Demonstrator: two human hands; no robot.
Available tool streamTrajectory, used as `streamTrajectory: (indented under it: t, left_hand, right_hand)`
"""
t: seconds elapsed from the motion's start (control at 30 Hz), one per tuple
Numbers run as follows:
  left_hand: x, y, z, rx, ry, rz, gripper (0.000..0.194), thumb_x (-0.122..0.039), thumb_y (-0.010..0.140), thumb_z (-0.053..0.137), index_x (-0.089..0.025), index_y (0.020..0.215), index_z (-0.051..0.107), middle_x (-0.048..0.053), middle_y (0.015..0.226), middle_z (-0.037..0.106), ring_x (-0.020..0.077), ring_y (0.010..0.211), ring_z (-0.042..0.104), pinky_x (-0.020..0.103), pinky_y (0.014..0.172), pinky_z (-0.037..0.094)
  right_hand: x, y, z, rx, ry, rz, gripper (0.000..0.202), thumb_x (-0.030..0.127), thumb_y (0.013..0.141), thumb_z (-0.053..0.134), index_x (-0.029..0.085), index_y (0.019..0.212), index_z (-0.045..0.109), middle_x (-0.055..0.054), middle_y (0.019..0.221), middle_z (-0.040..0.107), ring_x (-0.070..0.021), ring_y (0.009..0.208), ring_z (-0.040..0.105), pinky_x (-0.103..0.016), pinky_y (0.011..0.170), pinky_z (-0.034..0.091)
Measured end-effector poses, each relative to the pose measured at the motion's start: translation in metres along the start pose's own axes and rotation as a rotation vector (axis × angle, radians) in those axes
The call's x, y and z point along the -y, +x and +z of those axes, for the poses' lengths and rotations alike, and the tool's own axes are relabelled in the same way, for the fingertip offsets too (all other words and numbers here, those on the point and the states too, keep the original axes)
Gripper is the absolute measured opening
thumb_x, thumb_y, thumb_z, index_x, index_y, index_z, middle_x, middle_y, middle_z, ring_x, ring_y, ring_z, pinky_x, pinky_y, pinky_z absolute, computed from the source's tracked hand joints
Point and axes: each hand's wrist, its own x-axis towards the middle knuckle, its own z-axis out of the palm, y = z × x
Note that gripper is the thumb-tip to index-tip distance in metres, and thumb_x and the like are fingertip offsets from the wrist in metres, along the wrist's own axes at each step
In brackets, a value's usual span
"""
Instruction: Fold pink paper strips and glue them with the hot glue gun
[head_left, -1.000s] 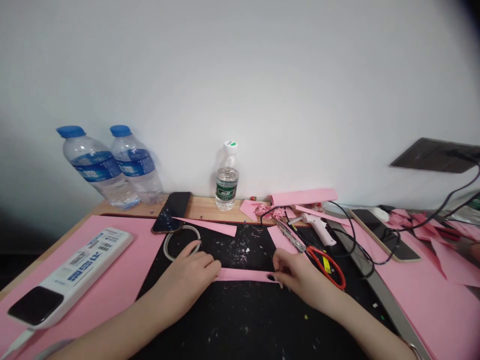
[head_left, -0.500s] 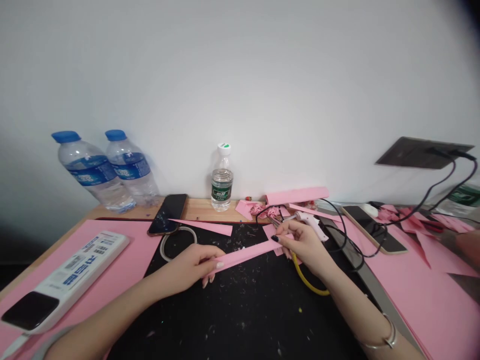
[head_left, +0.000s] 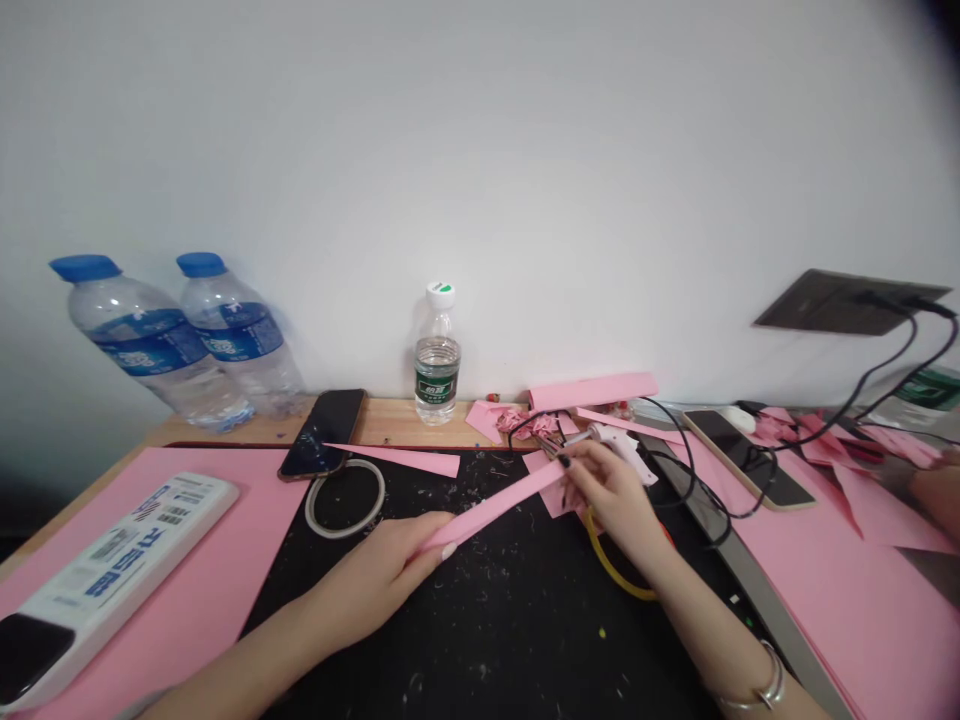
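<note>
A narrow folded strip of pink paper point(head_left: 499, 508) slants up to the right above the black mat point(head_left: 480, 620). My left hand point(head_left: 412, 555) pinches its lower end between thumb and fingers. At the upper end, the bent fingers of my right hand point(head_left: 611, 495) close on the strip; part of the grip is hidden. Under and beside my right hand lie a pink paper piece point(head_left: 546, 485), a white glue gun point(head_left: 626, 445) and a yellow ring point(head_left: 611, 570), partly covered by the wrist. A pale roll of tape point(head_left: 309, 510) lies beyond my left forearm.
A phone point(head_left: 322, 435), a small water bottle point(head_left: 437, 370) and two large leaning bottles point(head_left: 240, 340) stand along the wall. A white power bank point(head_left: 127, 570) rests on pink sheets at left. Right are cables point(head_left: 701, 495), another phone point(head_left: 742, 455), paper scraps and another person's hand point(head_left: 937, 490).
The strip tilts more steeply, its right end raised. My left hand has turned, with its thumb along the strip, and the right fingers have shifted up slightly. The view has moved a little.
</note>
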Motion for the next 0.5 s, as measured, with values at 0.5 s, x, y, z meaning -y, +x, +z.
streamTrajectory:
  t: [0.5]
  left_hand:
    - [-0.002,-0.001,0.003,-0.112,-0.024,-0.095,0.037,-0.042,0.096,0.030,-0.019,0.090,0.058,0.000,0.074,0.058,0.0158,0.068,0.053,0.023,0.061,0.039]
  right_hand:
    - [-0.064,0.036,-0.051,-0.355,-0.572,0.125,0.021,0.016,0.065,0.057,0.014,0.086,0.054,-0.015,0.087,0.058,-0.0321,0.089,0.055,-0.042,0.076,0.042]
